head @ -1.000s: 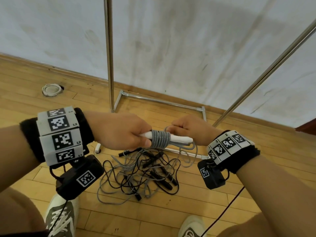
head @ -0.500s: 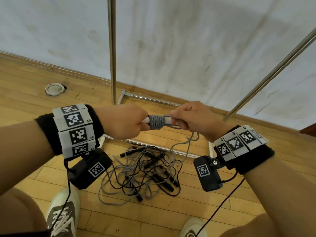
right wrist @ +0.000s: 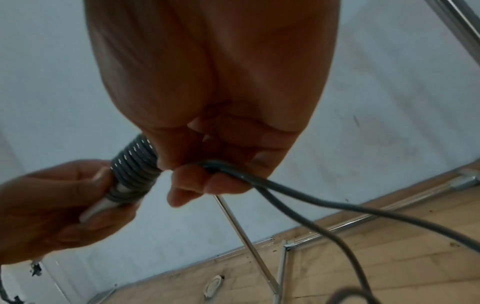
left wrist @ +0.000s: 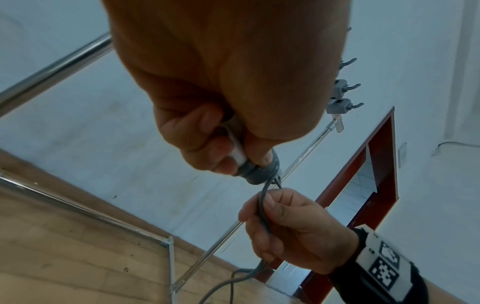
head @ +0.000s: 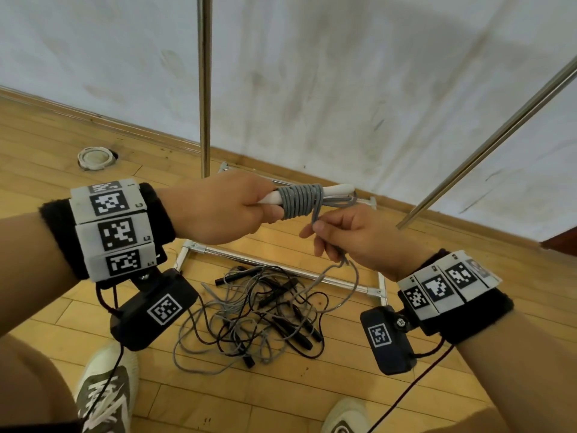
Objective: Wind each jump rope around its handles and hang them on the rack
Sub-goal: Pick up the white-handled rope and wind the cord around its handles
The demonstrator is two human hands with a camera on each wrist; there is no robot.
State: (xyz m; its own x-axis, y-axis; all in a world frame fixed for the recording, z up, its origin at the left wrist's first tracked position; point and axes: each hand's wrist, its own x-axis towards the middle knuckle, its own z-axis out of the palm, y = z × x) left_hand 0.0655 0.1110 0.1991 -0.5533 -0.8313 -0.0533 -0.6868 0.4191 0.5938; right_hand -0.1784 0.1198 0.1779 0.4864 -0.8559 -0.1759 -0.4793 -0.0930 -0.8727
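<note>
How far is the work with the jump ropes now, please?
Done: several grey rope coils sit round the white handles. In hand: left hand grips the handles, right hand pinches the loose rope. Left: finish winding, hang it, then the tangled ropes on the floor.

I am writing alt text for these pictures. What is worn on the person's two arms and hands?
Both hands are bare, no gloves or sleeves. The left wrist carries a black fuzzy band with white blocks printed with black square codes; a black camera box with one more code hangs under it on a thin dark cable. The right wrist wears the same band, blocks, box and cable.
</note>
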